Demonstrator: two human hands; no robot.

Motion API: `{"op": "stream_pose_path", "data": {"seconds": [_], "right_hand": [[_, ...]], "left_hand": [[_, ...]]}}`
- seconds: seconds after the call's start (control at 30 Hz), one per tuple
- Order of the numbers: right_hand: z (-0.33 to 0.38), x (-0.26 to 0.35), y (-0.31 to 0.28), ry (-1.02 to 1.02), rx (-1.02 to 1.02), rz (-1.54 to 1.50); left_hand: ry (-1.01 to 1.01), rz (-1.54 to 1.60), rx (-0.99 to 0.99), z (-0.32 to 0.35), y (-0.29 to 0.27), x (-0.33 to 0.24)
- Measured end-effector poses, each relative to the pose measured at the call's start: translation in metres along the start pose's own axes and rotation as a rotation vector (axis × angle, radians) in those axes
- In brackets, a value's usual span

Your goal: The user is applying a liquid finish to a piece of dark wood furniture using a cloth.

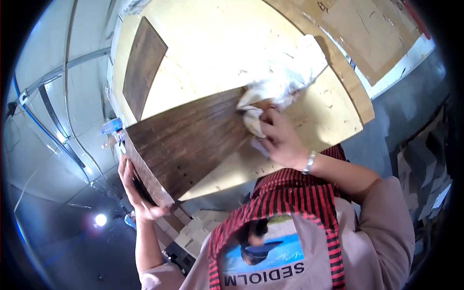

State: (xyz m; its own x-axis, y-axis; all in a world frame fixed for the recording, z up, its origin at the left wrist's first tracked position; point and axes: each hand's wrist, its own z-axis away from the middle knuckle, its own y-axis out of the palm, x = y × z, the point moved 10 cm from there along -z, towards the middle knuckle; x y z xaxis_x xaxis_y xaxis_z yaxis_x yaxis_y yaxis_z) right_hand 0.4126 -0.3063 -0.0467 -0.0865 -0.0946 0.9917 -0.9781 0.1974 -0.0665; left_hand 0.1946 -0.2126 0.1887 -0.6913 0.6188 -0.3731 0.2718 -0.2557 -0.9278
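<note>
A long dark brown wooden board (188, 140) lies slanted over the pale worktable (203, 43), its left end jutting past the table edge. My left hand (137, 188) holds that end, fingers along the pale end face and thumb at the near corner. At the board's right end, my right hand (280, 140) grips a crumpled white cloth (253, 121) pressed against the wood. The fingers are bunched round the cloth and slightly blurred. More white cloth (290, 72) spreads over the table beyond this hand.
Another dark wooden piece (144, 65) lies at the table's far left. By the board's left end is a blue-topped clear container (112, 126). Brown cardboard (372, 38) covers a surface at the far right. Stacked pieces (427, 159) stand low on the right.
</note>
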Motion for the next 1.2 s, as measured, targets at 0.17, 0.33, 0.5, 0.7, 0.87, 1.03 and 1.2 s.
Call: {"op": "stream_pose_path", "data": {"seconds": [0.17, 0.33, 0.5, 0.7, 0.87, 1.03, 1.2], "right_hand": [[-0.041, 0.135, -0.025, -0.63, -0.197, -0.391], [-0.057, 0.159, 0.026, -0.666, 0.138, -0.369], [-0.054, 0.066, 0.028, -0.184, 0.27, -0.523], [-0.081, 0.163, 0.029, -0.576, 0.282, -0.578], [-0.073, 0.023, 0.031, 0.021, 0.125, -0.547], [-0.095, 0.181, 0.025, -0.546, 0.125, -0.493], [-0.103, 0.019, 0.052, -0.333, 0.129, 0.096]], "left_hand": [[0.034, 0.024, 0.008, 0.002, 0.003, 0.004], [-0.058, -0.014, 0.052, 0.022, -0.006, 0.023], [0.048, -0.031, 0.065, 0.0, 0.001, -0.001], [-0.05, 0.025, -0.025, 0.022, -0.01, 0.017], [0.036, -0.075, 0.084, 0.0, 0.002, 0.006], [-0.171, 0.126, -0.089, 0.03, -0.012, 0.025], [0.06, -0.035, -0.016, -0.01, 0.001, -0.003]]}}
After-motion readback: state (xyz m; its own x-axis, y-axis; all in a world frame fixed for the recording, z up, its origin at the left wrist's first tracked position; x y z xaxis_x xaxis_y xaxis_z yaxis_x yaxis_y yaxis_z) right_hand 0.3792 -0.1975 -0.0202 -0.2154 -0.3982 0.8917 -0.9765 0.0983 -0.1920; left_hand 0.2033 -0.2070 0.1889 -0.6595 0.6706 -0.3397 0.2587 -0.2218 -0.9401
